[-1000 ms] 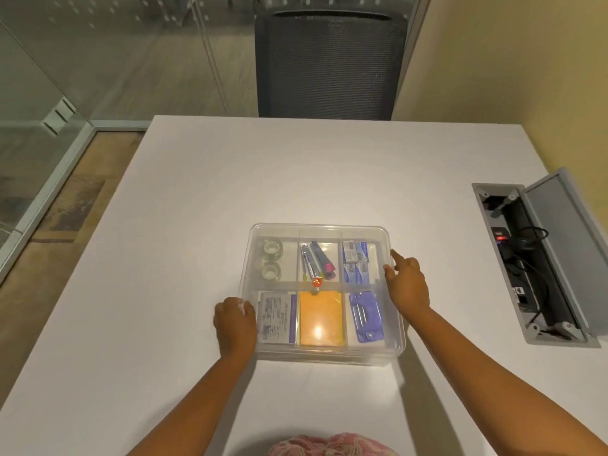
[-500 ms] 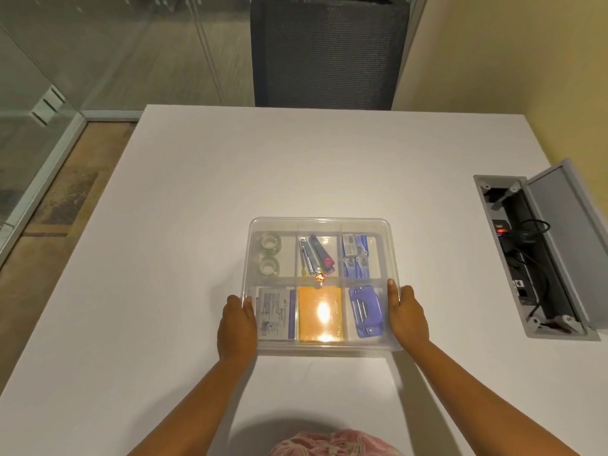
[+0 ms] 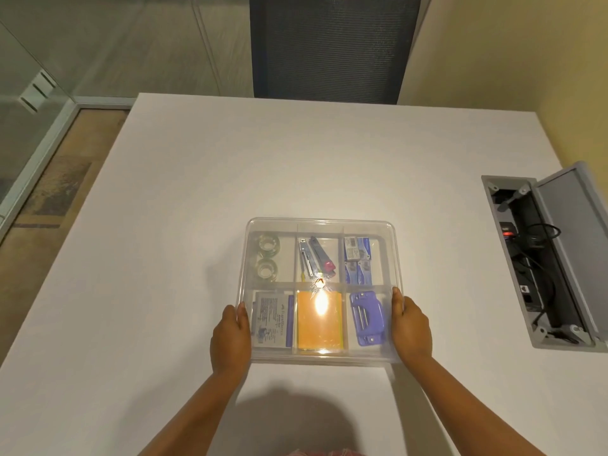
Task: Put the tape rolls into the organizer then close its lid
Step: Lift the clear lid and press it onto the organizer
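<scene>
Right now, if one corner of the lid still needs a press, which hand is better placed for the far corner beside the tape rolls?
Probably the left hand: it grips the organizer on the side where the tape rolls lie. The right hand holds the opposite edge and would have to cross the lid.

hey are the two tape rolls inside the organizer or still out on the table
Inside. Both tape rolls lie in the far-left compartment of the clear organizer, seen through its lid, one behind the other.
</scene>
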A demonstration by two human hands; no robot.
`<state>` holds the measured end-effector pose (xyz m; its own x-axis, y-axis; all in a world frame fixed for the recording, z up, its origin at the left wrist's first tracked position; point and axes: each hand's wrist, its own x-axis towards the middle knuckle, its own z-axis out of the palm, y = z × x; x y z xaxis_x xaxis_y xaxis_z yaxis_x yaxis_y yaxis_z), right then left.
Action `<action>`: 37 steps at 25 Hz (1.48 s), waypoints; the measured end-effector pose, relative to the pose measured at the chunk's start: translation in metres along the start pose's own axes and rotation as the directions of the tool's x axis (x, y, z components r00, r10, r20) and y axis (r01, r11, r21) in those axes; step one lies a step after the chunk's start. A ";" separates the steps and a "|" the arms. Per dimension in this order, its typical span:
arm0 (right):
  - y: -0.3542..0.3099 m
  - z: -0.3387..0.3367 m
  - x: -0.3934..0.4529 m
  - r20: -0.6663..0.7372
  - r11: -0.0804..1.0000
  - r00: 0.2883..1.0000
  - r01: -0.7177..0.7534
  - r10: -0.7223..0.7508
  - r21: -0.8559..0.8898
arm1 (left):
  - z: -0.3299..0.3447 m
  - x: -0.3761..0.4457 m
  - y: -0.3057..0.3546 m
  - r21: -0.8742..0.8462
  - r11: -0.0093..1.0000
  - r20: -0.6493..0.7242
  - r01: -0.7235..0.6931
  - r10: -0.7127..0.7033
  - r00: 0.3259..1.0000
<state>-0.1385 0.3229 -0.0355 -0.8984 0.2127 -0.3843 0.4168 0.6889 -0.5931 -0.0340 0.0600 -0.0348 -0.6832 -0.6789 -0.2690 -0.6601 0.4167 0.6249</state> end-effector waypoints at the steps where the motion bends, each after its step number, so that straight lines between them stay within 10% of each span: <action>1: 0.000 0.000 0.001 -0.002 1.000 1.000 -0.003 0.003 0.003 | 0.000 0.000 0.000 -0.018 1.000 0.002 0.006 -0.006 1.000; 12: -0.007 -0.005 0.010 -0.009 0.987 0.998 0.054 -0.056 -0.152 | -0.006 0.017 0.008 -0.026 0.999 0.059 0.022 -0.020 0.998; 15: -0.033 -0.013 0.030 -0.039 0.967 0.973 0.223 -0.229 -0.123 | -0.012 0.038 0.027 0.112 0.980 -0.026 -0.163 0.167 0.986; 22: -0.082 0.007 0.085 0.163 0.702 0.854 0.502 -0.494 -0.505 | 0.012 0.102 0.074 0.394 0.716 0.276 -0.576 0.506 0.817; 37: -0.073 0.016 0.092 0.133 0.715 0.837 0.526 -0.530 -0.462 | 0.025 0.107 0.066 0.507 0.652 0.270 -0.564 0.502 0.822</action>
<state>-0.2490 0.2807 -0.0391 -0.9549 -0.2791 -0.1011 -0.2383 0.9240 -0.2992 -0.1584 0.0301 -0.0411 -0.9769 -0.1860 -0.1052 -0.2032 0.9611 0.1872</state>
